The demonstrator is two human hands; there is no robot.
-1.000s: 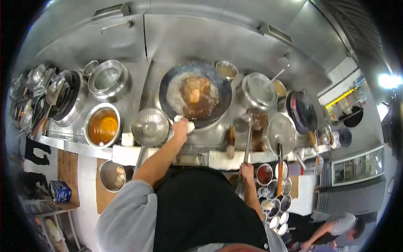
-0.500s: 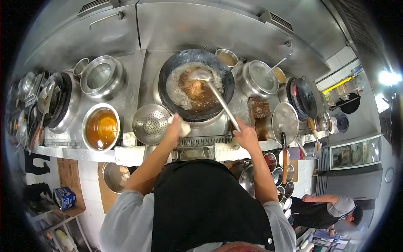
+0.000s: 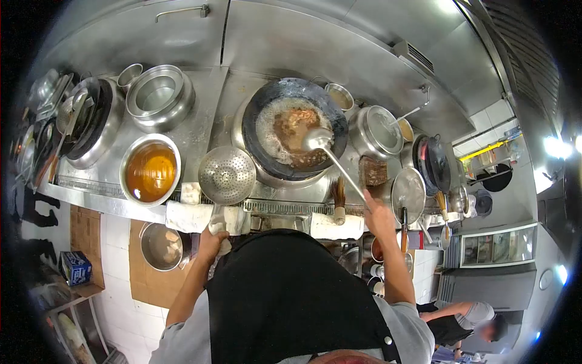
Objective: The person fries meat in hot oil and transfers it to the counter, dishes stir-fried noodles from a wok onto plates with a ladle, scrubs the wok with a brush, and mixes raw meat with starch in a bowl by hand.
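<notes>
My right hand (image 3: 379, 218) is closed around the long handle of a steel ladle (image 3: 317, 139). The ladle's bowl rests in brown, foaming liquid inside a dark wok (image 3: 259, 153), with a brownish lump of food (image 3: 298, 116) behind it. At the front edge of the stove, my left hand (image 3: 210, 245) is closed on a whitish cloth (image 3: 223, 244). Just above that hand lies a round perforated strainer (image 3: 227, 175), its handle pointing toward the cloth; whether the hand also touches this handle, I cannot tell.
A bowl of amber liquid (image 3: 150, 168) stands left of the strainer. A brush (image 3: 339, 203) rests on the front edge. Steel pots (image 3: 377, 132) flank the wok. Below left sits a pot with pale chunks (image 3: 162, 246). Another person (image 3: 461, 318) is at the lower right.
My left hand has moved with the cloth from the wok's near rim down to the front edge. The ladle has shifted right and nearer in the wok. My view has shifted.
</notes>
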